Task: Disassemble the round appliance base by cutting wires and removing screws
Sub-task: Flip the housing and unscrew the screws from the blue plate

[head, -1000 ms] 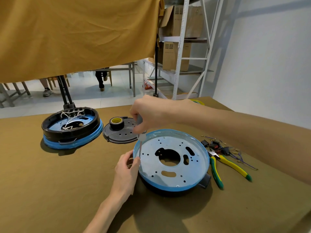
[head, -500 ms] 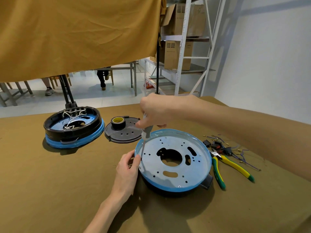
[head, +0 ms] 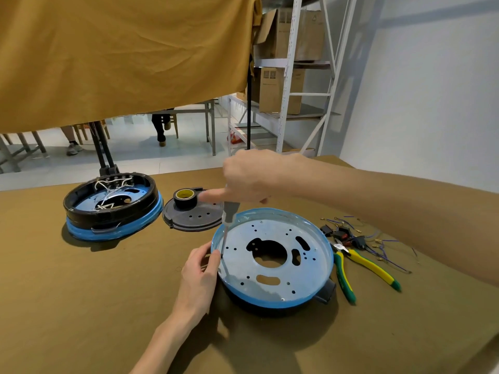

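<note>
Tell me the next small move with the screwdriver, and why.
Probably keep turning it. The right hand grips the screwdriver upright, tip at the left rim of the near base, where the left hand steadies it; the pliers lie idle.

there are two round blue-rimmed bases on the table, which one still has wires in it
The far-left base: white wires cross its inside. The near base under the screwdriver shows only a bare perforated plate.
</note>
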Demonstrator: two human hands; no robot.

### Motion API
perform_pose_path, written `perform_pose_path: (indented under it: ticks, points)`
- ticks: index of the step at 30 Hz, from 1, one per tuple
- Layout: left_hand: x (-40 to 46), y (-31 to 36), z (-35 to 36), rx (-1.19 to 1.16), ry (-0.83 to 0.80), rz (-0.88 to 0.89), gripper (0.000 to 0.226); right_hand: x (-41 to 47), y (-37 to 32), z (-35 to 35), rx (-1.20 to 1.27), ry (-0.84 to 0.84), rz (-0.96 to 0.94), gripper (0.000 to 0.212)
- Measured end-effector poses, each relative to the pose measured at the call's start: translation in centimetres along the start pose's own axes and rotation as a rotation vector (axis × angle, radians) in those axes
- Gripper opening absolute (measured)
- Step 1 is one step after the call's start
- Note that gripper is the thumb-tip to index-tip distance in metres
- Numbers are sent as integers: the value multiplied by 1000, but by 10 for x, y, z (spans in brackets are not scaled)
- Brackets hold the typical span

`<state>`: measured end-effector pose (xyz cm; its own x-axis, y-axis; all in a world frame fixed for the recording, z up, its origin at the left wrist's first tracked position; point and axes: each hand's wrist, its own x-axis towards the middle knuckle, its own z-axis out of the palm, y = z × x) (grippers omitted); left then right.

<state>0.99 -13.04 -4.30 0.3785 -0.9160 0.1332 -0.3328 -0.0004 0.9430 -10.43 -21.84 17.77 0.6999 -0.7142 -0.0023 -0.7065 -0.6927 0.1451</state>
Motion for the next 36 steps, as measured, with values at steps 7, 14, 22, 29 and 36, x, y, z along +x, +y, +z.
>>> perform_pose_path:
  ticks: [7,14,22,29,36]
  points:
    - [-1,1,1,-3,4,2,46,4,20,-4,197,-73,-157,27]
    - [-2,3,-1,23,-1,-12,48,-3,6,-2,73,-102,-200,51]
    - [2,8,-15,116,-116,-29,25,-8,2,15,32,163,-94,45]
    - [2,7,-28,130,-273,-49,11,-21,-11,13,197,185,-89,53]
    - [-3,6,-15,51,-234,2,30,-34,3,14,139,90,-38,53]
